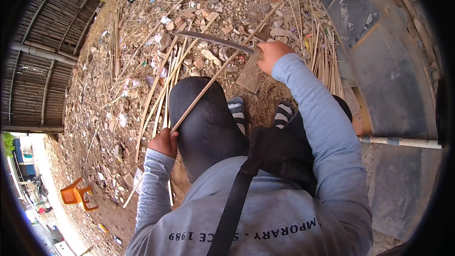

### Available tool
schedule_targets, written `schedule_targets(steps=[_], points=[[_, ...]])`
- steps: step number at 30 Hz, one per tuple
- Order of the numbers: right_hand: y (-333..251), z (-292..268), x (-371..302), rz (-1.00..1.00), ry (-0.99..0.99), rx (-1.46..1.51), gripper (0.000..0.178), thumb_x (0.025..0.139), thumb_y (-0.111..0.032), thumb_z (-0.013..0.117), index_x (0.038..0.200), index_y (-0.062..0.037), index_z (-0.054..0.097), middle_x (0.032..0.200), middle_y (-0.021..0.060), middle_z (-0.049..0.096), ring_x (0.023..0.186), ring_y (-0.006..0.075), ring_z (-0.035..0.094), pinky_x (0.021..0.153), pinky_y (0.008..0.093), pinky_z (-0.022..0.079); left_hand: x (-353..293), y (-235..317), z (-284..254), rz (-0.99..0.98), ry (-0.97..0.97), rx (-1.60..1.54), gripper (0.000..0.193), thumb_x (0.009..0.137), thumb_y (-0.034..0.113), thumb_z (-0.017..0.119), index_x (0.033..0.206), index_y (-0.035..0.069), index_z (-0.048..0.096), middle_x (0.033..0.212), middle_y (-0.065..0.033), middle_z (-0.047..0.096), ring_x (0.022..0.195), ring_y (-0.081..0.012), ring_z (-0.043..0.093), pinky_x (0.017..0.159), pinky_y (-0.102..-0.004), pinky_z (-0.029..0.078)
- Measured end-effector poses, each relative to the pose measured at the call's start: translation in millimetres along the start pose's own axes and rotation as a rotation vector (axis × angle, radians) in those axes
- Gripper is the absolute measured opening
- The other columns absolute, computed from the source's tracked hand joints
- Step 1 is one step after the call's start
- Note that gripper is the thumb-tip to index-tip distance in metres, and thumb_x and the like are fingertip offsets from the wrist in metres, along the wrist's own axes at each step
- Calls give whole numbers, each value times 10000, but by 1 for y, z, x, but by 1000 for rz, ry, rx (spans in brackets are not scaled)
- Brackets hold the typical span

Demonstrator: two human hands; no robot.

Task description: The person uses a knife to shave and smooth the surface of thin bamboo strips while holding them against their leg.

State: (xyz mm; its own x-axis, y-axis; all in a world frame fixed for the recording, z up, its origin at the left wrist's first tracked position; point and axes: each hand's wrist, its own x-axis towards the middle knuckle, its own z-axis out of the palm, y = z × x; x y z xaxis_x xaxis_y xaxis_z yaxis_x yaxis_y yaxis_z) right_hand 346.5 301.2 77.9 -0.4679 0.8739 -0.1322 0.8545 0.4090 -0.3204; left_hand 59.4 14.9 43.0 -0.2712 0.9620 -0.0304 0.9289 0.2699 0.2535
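Observation:
My left hand (163,142) is closed round the near end of a long, thin bamboo strip (201,93). The strip slants up across my left knee and on toward the far ground at the right. My right hand (274,56) grips a machete (212,39) whose handle is hidden in the fingers. Its long, slightly curved dark blade points left and crosses the strip beyond my knees. Whether the edge touches the strip, I cannot tell.
Several split strips (159,85) lie left of my left knee. A bigger pile of strips (327,61) lies at the right, beside grey sheets (393,80). Stones and litter cover the ground. An orange plastic chair (76,193) and a bamboo-slat wall (35,83) stand at the left.

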Motion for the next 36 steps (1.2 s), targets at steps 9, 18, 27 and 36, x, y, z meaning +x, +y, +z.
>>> schedule_targets(steps=[9,18,27,36], points=[[18,-3,-7,42,47,-15,474,721,-258,678,1148,-62,614,965,198,659,929,351,634,864,417,503,0,1,-9,54,7,-2,269,927,289,533,820,44,510,603,-228,572,570,-432,585,504,-505,450],[23,-9,-8,-42,18,6,391,699,-260,676,1041,-72,646,904,185,658,881,360,632,810,436,504,1,2,-9,72,12,-30,293,938,299,512,796,42,517,584,-223,555,565,-436,573,506,-503,441],[-5,-15,-23,-198,-88,-188,337,709,-244,664,1003,-80,632,843,159,661,842,362,631,757,453,507,2,-13,-11,45,-74,-129,303,934,304,520,793,36,524,595,-217,559,561,-432,572,506,-498,438],[4,-5,-10,-158,28,-99,281,716,-229,670,960,-94,635,786,156,652,793,360,635,726,446,512,2,-12,3,23,-27,15,249,920,289,546,841,54,526,606,-210,579,553,-421,588,488,-498,455]])
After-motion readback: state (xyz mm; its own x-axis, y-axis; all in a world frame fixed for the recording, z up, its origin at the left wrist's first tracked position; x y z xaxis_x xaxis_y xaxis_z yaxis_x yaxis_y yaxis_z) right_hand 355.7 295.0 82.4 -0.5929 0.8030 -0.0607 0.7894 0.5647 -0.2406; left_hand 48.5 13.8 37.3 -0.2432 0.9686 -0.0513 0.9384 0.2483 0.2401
